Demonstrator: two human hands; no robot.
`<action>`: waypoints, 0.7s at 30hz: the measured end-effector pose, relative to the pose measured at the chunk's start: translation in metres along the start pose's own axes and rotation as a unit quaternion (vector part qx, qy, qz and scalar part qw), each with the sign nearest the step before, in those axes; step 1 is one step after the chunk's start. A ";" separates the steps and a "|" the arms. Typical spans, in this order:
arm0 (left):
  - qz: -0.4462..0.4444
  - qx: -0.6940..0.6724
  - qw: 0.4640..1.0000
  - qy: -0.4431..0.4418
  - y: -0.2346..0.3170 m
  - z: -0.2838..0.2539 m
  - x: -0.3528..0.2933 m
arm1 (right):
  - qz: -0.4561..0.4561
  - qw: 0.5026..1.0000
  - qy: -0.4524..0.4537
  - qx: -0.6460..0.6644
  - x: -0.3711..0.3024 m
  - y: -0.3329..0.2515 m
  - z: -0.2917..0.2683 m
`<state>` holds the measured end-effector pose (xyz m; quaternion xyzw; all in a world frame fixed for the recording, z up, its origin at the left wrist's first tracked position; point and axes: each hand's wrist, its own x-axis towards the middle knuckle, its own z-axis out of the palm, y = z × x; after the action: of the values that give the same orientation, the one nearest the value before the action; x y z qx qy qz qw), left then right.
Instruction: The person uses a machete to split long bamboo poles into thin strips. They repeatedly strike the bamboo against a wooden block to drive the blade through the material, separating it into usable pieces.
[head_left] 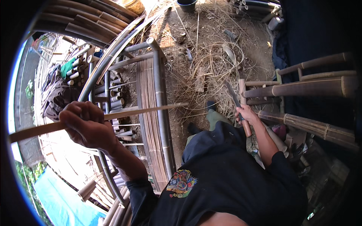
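Observation:
My left hand (85, 122) is raised at the left, its fingers closed around a long, flat bamboo strip (151, 109). The strip runs across the view, one end by the left rim and the thinner end out over the ground in front of me. On the right, my right hand (246, 113) grips a long knife (233, 95) with a dark blade and a wooden handle. The blade points away from me, apart from the strip. Beside the knife is the end of a bamboo bench frame (242, 88).
A slatted bamboo bench (149, 98) stands left of my legs. Another bamboo frame (301, 88) is at the right. Bamboo shavings (211, 64) litter the dirt floor ahead. Stacked bamboo poles (85, 20) lie at the far left, and a dark bucket (187, 5) stands at the back.

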<state>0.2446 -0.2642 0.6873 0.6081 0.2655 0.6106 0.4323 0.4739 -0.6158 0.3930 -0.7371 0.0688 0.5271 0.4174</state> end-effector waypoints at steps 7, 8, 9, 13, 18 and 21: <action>0.048 -0.011 0.998 0.040 -0.060 0.085 -0.040 | 0.056 0.995 0.072 0.045 -0.027 0.086 -0.055; 0.044 -0.012 0.998 0.041 -0.069 0.099 -0.045 | 0.045 0.995 0.076 0.050 -0.027 0.085 -0.061; 0.040 0.013 0.998 0.057 -0.077 0.115 -0.055 | 0.042 0.995 0.079 0.051 -0.027 0.082 -0.067; 0.051 -0.049 0.997 -0.006 -0.116 0.144 -0.079 | -0.006 0.997 0.071 0.023 -0.013 0.056 -0.086; 0.091 -0.017 0.990 -0.106 -0.133 0.184 -0.077 | -0.012 0.999 0.050 0.002 -0.001 0.006 -0.099; 0.099 -0.051 0.990 -0.083 -0.101 0.195 -0.056 | -0.062 0.998 0.014 0.002 -0.004 -0.026 -0.101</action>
<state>0.4482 -0.3016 0.5961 0.6567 0.1358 0.6108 0.4209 0.5593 -0.6698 0.4199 -0.7462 0.0297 0.4898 0.4499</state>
